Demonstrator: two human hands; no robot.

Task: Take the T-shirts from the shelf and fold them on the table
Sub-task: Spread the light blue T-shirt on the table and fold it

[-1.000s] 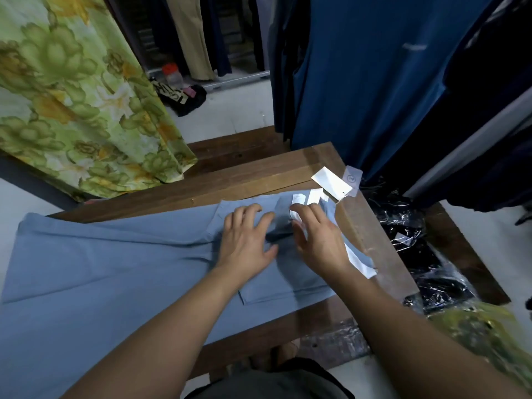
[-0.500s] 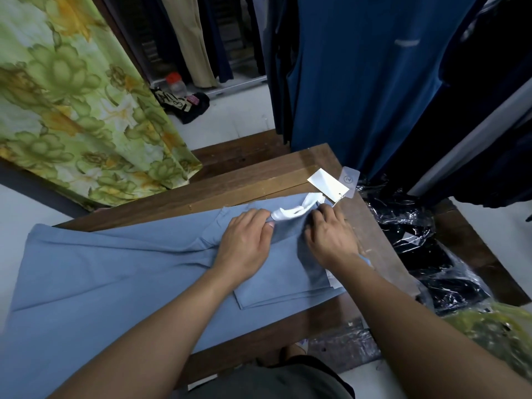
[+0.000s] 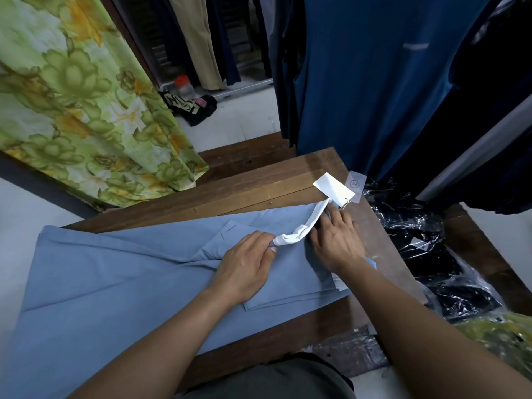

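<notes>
Lying spread across the desk, the light blue shirt looks soft and limp, so it is best taken by its edges and folds. The left hand rests on it near the centre, thumb and fingers pinching one end of a twisted white strip. At two o'clock from it, the right hand presses relaxed fingers onto the folded part, just below a white tag.

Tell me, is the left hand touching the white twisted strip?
Touching. The head view shows the left hand pinching the white strip at its end.
</notes>
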